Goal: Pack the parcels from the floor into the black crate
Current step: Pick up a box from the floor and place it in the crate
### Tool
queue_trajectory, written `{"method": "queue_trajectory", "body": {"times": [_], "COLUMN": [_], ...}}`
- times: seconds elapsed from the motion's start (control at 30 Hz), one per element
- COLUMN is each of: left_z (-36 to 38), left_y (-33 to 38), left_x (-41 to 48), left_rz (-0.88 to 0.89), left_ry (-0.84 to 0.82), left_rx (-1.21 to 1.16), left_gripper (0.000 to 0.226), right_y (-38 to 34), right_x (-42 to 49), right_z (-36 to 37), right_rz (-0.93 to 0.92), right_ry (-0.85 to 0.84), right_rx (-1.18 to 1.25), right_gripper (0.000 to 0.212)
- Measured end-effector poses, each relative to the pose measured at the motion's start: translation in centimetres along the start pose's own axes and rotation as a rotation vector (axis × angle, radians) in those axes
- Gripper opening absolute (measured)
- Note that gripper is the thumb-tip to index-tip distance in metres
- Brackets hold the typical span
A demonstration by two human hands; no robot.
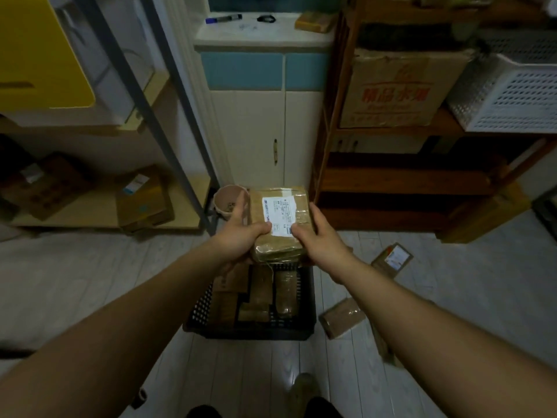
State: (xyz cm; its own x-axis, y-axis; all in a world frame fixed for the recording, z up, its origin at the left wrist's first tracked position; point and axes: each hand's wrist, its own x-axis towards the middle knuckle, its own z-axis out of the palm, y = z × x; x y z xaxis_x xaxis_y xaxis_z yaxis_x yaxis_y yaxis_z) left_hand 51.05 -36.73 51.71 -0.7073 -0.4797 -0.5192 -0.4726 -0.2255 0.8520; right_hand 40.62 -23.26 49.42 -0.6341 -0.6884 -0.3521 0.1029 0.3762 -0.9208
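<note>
beside black crate [250, 333], a loose parcel [342, 316].

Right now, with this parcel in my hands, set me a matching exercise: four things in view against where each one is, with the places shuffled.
Things:
1. labelled parcel
2. black crate
3. white basket
4. marker pen

Places:
A. on the floor, with parcels inside
B. on top of the white cabinet
C. gripped by the left hand and right hand
D. on the wooden shelf unit at the right

Pairs: 1-C, 2-A, 3-D, 4-B
</note>
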Motion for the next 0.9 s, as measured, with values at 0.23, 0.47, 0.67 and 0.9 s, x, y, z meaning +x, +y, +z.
{"method": "queue_trajectory", "body": {"times": [0.23,0.47,0.67,0.9], "left_z": [-1.3,-1.7,0.2,1.1], "left_y": [-4.3,-17.4,-31.2,-39.6], "left_x": [8.4,21.4,32.2,39.5], "left_rz": [-0.037,-0.078,-0.035,-0.016], "left_ry": [-0.139,-0.121,-0.118,-0.153], "left_rx": [0.034,0.131,0.176,0.173], "left_gripper": [0.075,0.048,0.05,0.051], "right_y": [6.7,21.0,35.2,44.3], "right_x": [5.2,13.2,20.2,26.3], "right_z": [2.8,5.9,9.2,11.6], "right_rz": [-0.024,0.088,0.105,0.243], "right_ry": [0.154,0.161,0.309,0.188], "right_rx": [-0.127,-0.078,-0.432,-0.768], "right_gripper": [0.076,0.098,0.115,0.129]}}
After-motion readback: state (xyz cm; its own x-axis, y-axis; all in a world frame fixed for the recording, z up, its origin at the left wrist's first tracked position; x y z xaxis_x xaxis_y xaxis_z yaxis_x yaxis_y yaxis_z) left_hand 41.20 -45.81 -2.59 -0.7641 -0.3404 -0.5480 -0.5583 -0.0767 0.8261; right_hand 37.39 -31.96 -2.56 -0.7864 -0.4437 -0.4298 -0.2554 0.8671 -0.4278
